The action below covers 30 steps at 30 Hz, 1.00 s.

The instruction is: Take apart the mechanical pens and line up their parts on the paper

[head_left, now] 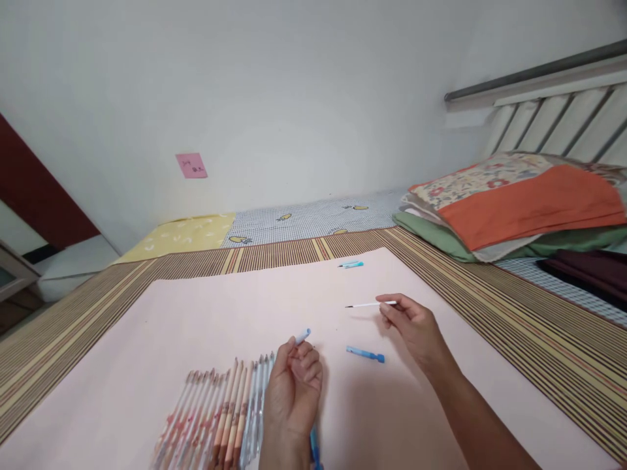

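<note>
Head view: we've got both hands over a pale pink sheet (196, 320), one small piece in each.
Left hand (296, 385) pinches a light blue tube (303, 336) between thumb and forefinger, other fingers curled; right hand (410, 326) grips a thin white stick (365, 305) (dark tip pointing left) in its fingertips, above the sheet. We see a blue piece (365, 354) lying between the hands, nearer us than the stick, slim blue items (351, 264) by the sheet's far edge, and a row of pens and pencils (230, 418) left of the left hand.
</note>
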Available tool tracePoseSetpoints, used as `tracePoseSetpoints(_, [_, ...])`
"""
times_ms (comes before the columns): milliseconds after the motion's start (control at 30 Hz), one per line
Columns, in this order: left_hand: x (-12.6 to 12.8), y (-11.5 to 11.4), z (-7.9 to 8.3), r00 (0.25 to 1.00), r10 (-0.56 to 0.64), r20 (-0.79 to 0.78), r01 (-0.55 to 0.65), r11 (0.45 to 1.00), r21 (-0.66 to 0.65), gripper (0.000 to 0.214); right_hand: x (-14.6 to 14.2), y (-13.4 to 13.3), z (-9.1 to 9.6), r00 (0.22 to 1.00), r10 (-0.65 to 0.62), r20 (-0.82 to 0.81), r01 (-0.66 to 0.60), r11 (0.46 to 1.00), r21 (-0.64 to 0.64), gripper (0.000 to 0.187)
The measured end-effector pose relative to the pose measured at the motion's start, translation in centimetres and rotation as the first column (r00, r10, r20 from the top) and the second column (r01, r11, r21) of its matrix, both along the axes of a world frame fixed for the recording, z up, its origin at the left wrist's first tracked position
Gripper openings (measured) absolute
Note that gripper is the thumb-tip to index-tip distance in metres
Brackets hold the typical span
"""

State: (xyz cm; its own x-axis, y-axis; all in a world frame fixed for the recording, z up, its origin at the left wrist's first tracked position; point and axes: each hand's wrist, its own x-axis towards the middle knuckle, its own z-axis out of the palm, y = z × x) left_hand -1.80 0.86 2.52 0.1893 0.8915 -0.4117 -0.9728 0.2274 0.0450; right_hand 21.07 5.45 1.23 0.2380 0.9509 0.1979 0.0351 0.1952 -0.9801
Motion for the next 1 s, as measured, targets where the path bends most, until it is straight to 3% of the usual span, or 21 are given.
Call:
tracePoseSetpoints(167, [0.4,0.0,-0.1,0.999,-0.017,-0.028,0.016,0.999,-0.032,0.023,-0.7,-1.7,2.6,0.985,0.080,-0.153,-0.066,0.994,0.091,0.029])
tracePoseSetpoints(433, [0.9,-0.1,-0.4,0.995,-0.016,-0.096,0.016,1.000,0.006,0.020,-3.6,-5.0,6.1,0.998,-0.034,0.049,0.022,0.974,0.225,0.026])
tracePoseSetpoints(767, [1.3,-0.1,0.0,0.984,-0.005,-0.176,0.013,0.999,0.040,0.024,-4.8,-5.3,5.9,0.986,-0.020,0.163,-0.020,0.971,0.239,0.026])
tracePoseSetpoints(933, [1.7,-0.5,0.1,0.948,0.034,-0.316,0.017,0.987,0.157,0.011,-5.3,-5.4,5.5,0.985,0.086,0.148,-0.111,0.979,0.169,0.026])
tracePoseSetpoints(1000, [2.1,-0.9,0.5,0.915,0.086,-0.394,0.005,0.974,0.225,0.015,-5.4,-5.2,5.0,0.978,0.159,0.134,-0.176,0.976,0.125,0.029])
